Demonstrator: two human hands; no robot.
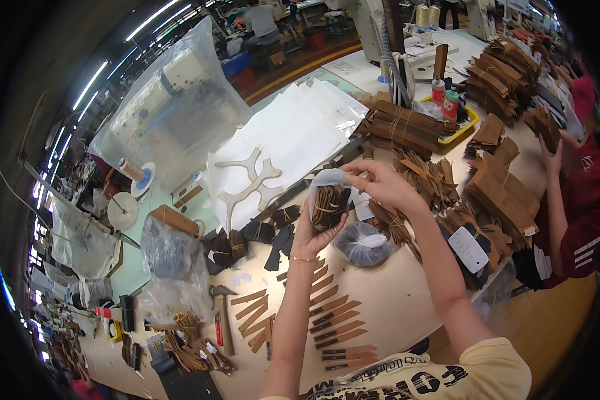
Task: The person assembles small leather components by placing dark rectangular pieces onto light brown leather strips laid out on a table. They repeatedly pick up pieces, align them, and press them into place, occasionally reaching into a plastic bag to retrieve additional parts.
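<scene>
Above the middle of the table, my left hand (318,235) is wrapped round a bundle of brown leather pieces (331,199) tied with a band. A translucent plastic bag (327,177) covers the top of the bundle. The fingers of my right hand (379,184) pinch the bag's edge on the right side. Just below my hands sits a knotted plastic bag (363,244) with dark contents. Brown leather strips (332,303) lie in slanting rows on both sides of my left forearm.
A hammer (221,320) lies left of the strips. Banded brown leather bundles (503,193) crowd the right side. White paper sheets (290,127) with pale cut-out shapes (247,190) lie farther back. At the right edge, a co-worker's hand (552,157) holds leather pieces.
</scene>
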